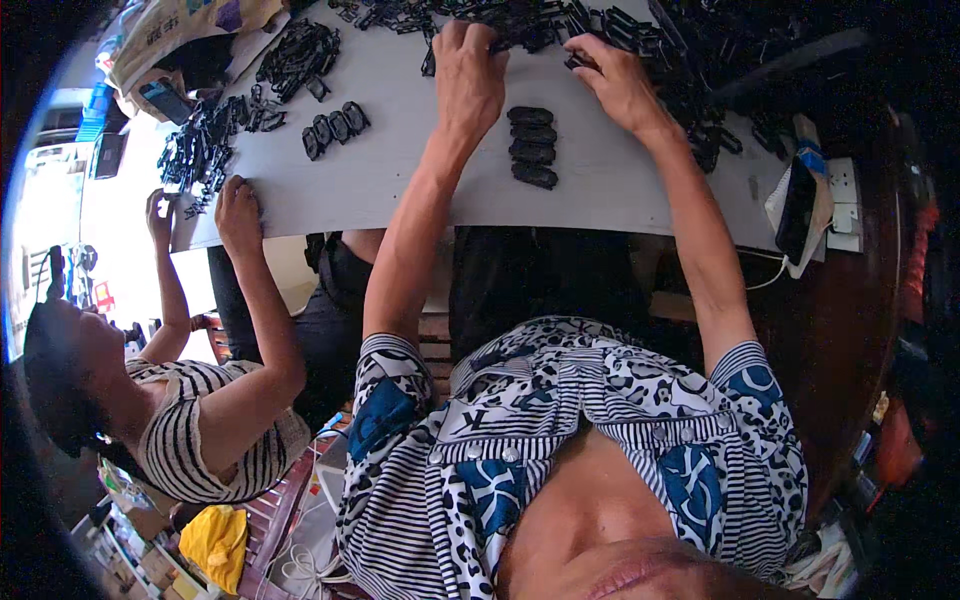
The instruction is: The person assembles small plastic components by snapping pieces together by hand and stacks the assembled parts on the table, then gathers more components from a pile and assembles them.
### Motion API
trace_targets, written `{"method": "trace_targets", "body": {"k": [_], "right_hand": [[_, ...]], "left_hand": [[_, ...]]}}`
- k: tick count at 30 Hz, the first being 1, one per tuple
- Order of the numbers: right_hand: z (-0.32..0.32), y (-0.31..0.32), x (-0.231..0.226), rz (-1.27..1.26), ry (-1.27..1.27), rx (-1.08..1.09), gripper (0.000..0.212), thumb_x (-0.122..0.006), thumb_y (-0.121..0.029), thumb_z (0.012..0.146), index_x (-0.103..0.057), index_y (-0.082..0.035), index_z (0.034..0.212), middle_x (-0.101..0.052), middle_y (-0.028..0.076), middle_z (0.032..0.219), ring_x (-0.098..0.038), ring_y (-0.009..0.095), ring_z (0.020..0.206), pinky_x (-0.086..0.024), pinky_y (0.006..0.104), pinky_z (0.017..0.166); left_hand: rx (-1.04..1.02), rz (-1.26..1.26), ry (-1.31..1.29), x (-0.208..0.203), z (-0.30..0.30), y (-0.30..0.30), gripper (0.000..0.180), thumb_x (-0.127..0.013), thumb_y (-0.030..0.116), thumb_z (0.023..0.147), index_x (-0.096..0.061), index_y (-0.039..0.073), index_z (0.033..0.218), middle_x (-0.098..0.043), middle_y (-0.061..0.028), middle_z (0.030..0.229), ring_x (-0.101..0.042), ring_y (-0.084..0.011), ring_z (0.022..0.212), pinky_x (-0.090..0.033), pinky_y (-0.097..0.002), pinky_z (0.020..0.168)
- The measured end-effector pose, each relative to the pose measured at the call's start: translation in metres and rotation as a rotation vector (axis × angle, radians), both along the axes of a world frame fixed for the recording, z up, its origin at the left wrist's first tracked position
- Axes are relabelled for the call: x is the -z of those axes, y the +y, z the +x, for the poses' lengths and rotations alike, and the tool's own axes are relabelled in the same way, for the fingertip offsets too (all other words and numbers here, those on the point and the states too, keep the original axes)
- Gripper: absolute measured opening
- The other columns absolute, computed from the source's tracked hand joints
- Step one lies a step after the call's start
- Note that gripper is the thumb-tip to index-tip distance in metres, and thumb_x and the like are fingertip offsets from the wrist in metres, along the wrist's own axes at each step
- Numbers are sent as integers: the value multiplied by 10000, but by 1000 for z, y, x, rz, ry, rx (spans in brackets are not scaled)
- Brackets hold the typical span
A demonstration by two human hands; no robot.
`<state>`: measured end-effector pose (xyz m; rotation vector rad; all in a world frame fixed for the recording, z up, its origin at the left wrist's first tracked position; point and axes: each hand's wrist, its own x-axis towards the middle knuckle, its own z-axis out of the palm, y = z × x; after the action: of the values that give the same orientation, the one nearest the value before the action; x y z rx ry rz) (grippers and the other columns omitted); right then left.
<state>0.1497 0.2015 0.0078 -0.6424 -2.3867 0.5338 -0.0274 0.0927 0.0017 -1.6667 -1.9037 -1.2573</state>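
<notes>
My left hand is at the far side of the grey table, its fingers curled down at the edge of a heap of small black plastic parts. What those fingers hold, if anything, is hidden under them. To its right, my right hand pinches a small black plastic part between thumb and fingers, close to the same heap. Between my forearms lies a short column of black oval plastic pieces, set one below another on the table.
A co-worker's hands are at the table's left edge beside a pile of thin black parts. Another row of black oval pieces and a black heap lie left. A phone and power strip stand right.
</notes>
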Motion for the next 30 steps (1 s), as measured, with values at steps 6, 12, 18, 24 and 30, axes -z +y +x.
{"method": "trace_targets", "body": {"k": [6, 12, 18, 24, 30], "right_hand": [[3, -2, -2, -377, -34, -32, 279, -630, -49, 795, -590, -54, 1070, -643, 151, 934, -630, 308, 890, -491, 394, 792], [-10, -11, 20, 5, 20, -126, 314, -653, -33, 774, -565, -57, 1075, -638, 176, 963, -618, 363, 924, -500, 419, 769], [-17, -7, 9, 54, -189, 65, 306, -618, -74, 834, -511, -67, 1120, -605, 131, 1027, -588, 350, 980, -476, 433, 819], [-5, 1, 5, 117, -138, 27, 261, -655, -120, 814, -613, -64, 1065, -576, 98, 963, -585, 299, 914, -472, 393, 787], [-6, -9, 6, 32, -81, -56, 246, -661, -73, 793, -598, -47, 1029, -597, 116, 943, -601, 307, 909, -484, 391, 794]], "left_hand": [[243, 23, -880, 14, -31, 9, 206, -566, 123, 910, -535, -51, 1016, -569, -92, 936, -615, -227, 838, -510, -359, 753], [383, 225, -1453, 6, -49, 5, 98, -476, 27, 912, -552, 0, 967, -622, -141, 817, -616, -226, 647, -530, -326, 581], [371, 53, -1394, 8, -47, 1, 168, -484, 85, 938, -568, -2, 1055, -645, -121, 875, -584, -172, 633, -472, -280, 544], [204, -95, -988, 12, -46, -5, 158, -576, 106, 895, -628, 20, 1017, -649, -88, 854, -579, -141, 617, -466, -272, 550], [-172, -79, 13, 8, -33, -9, 192, -673, 100, 821, -666, 18, 994, -649, -66, 803, -580, -135, 642, -468, -275, 566]]}}
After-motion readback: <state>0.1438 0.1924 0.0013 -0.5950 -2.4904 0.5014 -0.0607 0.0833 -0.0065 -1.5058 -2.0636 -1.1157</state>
